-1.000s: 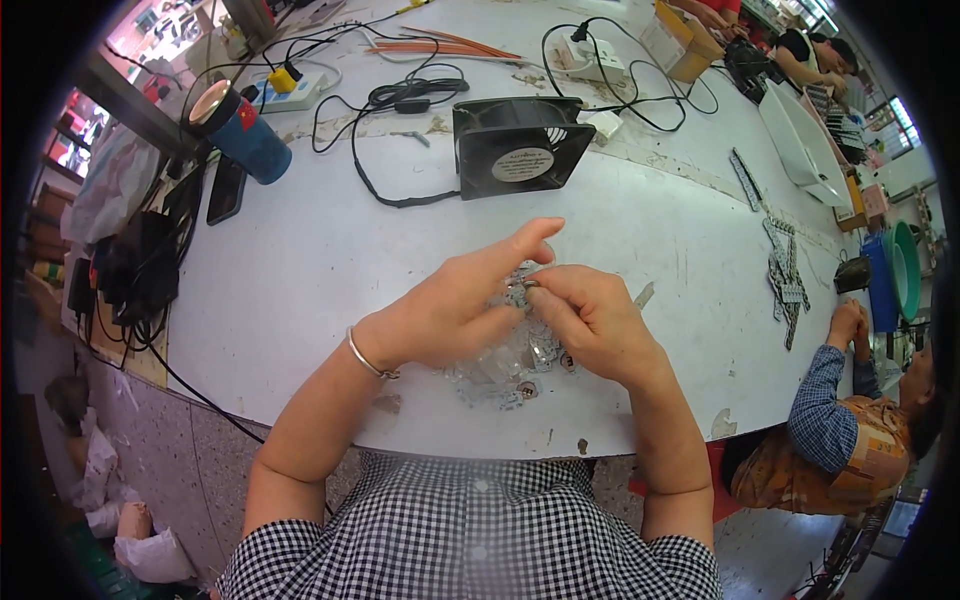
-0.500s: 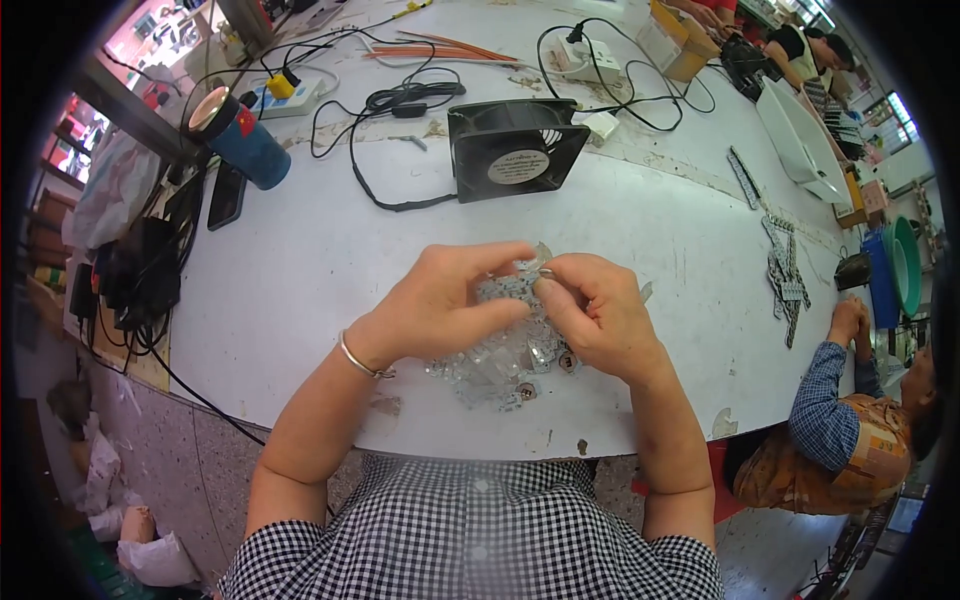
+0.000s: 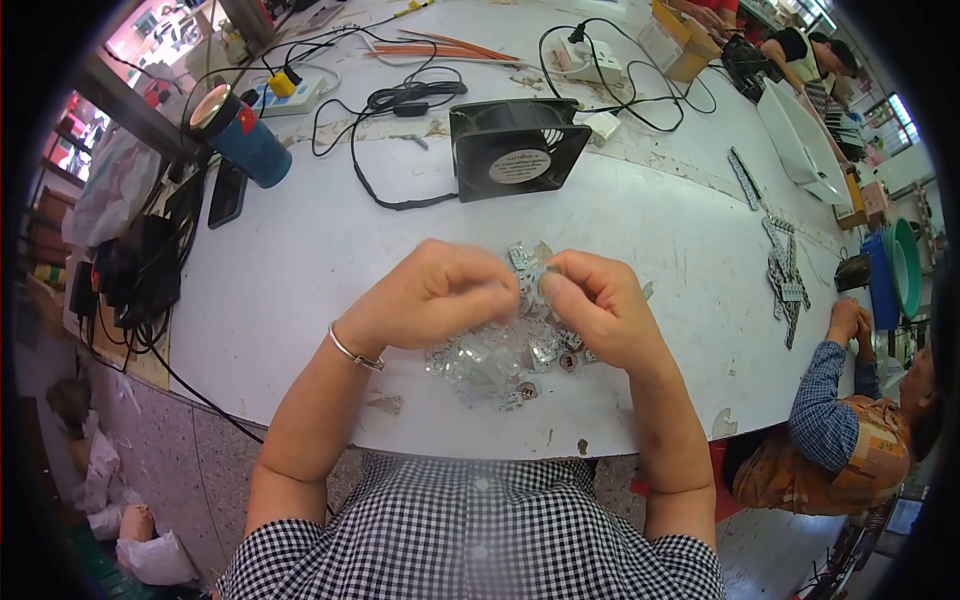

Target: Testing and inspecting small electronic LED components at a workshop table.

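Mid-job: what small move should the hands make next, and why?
I'd probably steady the left hand: it is blurred, its curled fingers stand apart from the right hand's bunched fingertips, where any held piece is indistinct, and loose small parts lie below both.

Loose heap of clear plastic bits (image 3: 480,365), glassy, jumbled, lying on the white worktop (image 3: 270,300) near its edge. Pale patterned pieces (image 3: 518,256) mixed in, at the heap's far end too, various angles. Two round brownish pieces (image 3: 527,391) with dark marks: one at the near edge, one on the right. Small greyish piece (image 3: 544,274) pinched in the right-hand fingers (image 3: 567,294); too blurred to ID from here.
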Demonstrator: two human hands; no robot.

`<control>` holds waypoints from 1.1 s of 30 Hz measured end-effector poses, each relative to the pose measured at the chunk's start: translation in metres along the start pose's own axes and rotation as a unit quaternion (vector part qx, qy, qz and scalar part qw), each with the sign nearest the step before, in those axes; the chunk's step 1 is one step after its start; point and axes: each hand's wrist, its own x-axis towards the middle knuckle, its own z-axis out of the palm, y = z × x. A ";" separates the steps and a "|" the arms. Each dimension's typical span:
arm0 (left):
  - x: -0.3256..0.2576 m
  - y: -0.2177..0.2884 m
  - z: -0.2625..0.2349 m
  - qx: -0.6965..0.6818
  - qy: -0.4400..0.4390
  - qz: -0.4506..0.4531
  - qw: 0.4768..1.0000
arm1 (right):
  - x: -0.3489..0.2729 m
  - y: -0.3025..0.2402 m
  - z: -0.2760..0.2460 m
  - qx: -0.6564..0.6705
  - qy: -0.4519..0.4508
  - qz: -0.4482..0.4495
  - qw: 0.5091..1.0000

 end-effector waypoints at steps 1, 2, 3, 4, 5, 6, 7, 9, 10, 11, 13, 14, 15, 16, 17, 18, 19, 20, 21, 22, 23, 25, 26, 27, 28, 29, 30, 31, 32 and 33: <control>0.003 -0.002 0.003 0.011 0.080 -0.007 0.997 | 0.002 0.005 -0.001 -0.082 0.053 -0.019 0.995; 0.005 -0.005 0.006 0.021 0.159 -0.014 0.987 | 0.003 0.008 -0.001 -0.164 0.106 -0.037 0.980; 0.006 -0.009 0.007 0.022 0.160 -0.014 0.987 | 0.004 0.008 0.001 -0.164 0.105 -0.037 0.980; 0.007 -0.015 0.008 0.152 0.195 0.045 0.968 | 0.005 0.008 0.003 -0.190 0.115 -0.057 0.973; 0.008 -0.018 0.009 0.280 0.226 0.103 0.927 | 0.006 0.009 0.005 -0.216 0.126 -0.077 0.965; 0.010 -0.017 0.012 0.279 0.224 0.103 0.928 | 0.005 0.008 0.004 -0.216 0.127 -0.077 0.965; 0.011 -0.014 0.015 0.328 0.208 0.122 0.914 | 0.004 0.006 0.004 -0.220 0.128 -0.076 0.964; 0.012 -0.013 0.016 0.376 0.190 0.140 0.896 | 0.003 0.006 0.003 -0.224 0.130 -0.076 0.963; 0.012 -0.014 0.015 0.394 0.189 0.153 0.886 | 0.004 0.006 0.003 -0.230 0.123 -0.082 0.962; 0.012 -0.014 0.015 0.412 0.189 0.166 0.876 | 0.004 0.006 0.003 -0.236 0.115 -0.088 0.961; 0.012 -0.015 0.014 0.422 0.190 0.168 0.870 | 0.003 0.006 0.003 -0.233 0.113 -0.083 0.962; 0.012 -0.015 0.014 0.432 0.190 0.171 0.865 | 0.003 0.005 0.003 -0.230 0.110 -0.078 0.964; 0.012 -0.015 0.014 0.432 0.191 0.170 0.865 | 0.003 0.006 0.003 -0.230 0.109 -0.078 0.964; 0.012 -0.015 0.013 0.432 0.191 0.175 0.864 | 0.003 0.006 0.004 -0.224 0.107 -0.072 0.966; 0.012 -0.015 0.013 0.432 0.192 0.180 0.863 | 0.003 0.007 0.004 -0.217 0.104 -0.067 0.968; 0.012 -0.015 0.013 0.432 0.192 0.180 0.863 | 0.003 0.007 0.004 -0.217 0.104 -0.067 0.968; 0.012 -0.015 0.012 0.436 0.186 0.181 0.861 | 0.003 0.008 0.003 -0.218 0.103 -0.070 0.968; 0.011 -0.015 0.012 0.441 0.181 0.182 0.860 | 0.003 0.008 0.003 -0.218 0.102 -0.073 0.968; 0.011 -0.015 0.012 0.441 0.181 0.182 0.860 | 0.003 0.008 0.004 -0.218 0.102 -0.074 0.968; 0.011 -0.015 0.012 0.440 0.183 0.183 0.860 | 0.003 0.007 0.004 -0.219 0.102 -0.072 0.968; 0.011 -0.014 0.012 0.439 0.185 0.185 0.860 | 0.003 0.007 0.005 -0.219 0.101 -0.071 0.968; 0.011 -0.012 0.012 0.440 0.181 0.185 0.860 | 0.002 0.006 0.004 -0.218 0.103 -0.072 0.968; 0.012 -0.012 0.012 0.441 0.178 0.185 0.860 | 0.002 0.006 0.004 -0.216 0.103 -0.073 0.968; 0.011 -0.012 0.012 0.441 0.179 0.184 0.860 | 0.002 0.006 0.004 -0.216 0.103 -0.074 0.968; 0.011 -0.013 0.011 0.443 0.179 0.187 0.858 | 0.003 0.006 0.005 -0.216 0.102 -0.074 0.968; 0.011 -0.013 0.011 0.444 0.180 0.191 0.857 | 0.003 0.006 0.005 -0.216 0.100 -0.074 0.968; 0.011 -0.014 0.011 0.444 0.179 0.191 0.857 | 0.003 0.006 0.005 -0.216 0.101 -0.074 0.968; 0.011 -0.014 0.011 0.448 0.180 0.193 0.854 | 0.003 0.006 0.006 -0.213 0.101 -0.077 0.969; 0.011 -0.015 0.011 0.453 0.180 0.194 0.851 | 0.003 0.006 0.006 -0.211 0.102 -0.079 0.969; 0.012 -0.015 0.011 0.453 0.180 0.195 0.851 | 0.003 0.007 0.006 -0.211 0.103 -0.079 0.969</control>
